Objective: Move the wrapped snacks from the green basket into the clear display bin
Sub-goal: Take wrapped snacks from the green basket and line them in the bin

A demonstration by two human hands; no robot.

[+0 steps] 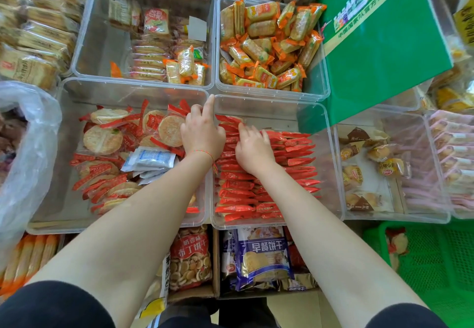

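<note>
Both hands press red-wrapped round snacks [259,174] upright inside the clear plastic display bin [331,153], tightening rows: left hand [202,135] grip loosely curled, grasping nothing, forefinger out; right hand [252,149] grip released, flat

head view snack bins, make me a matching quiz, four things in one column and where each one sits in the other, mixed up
Things:
1. green basket
2. red wrapped snacks
3. orange wrapped snacks
4. white sachets

Places:
A. stacked in rows in the clear display bin under both hands
B. far bin, right of the half-full one
C. lower right corner, below the bins
D. on the loose round crackers in the near left bin

Pairs: 1-C, 2-A, 3-B, 4-D
</note>
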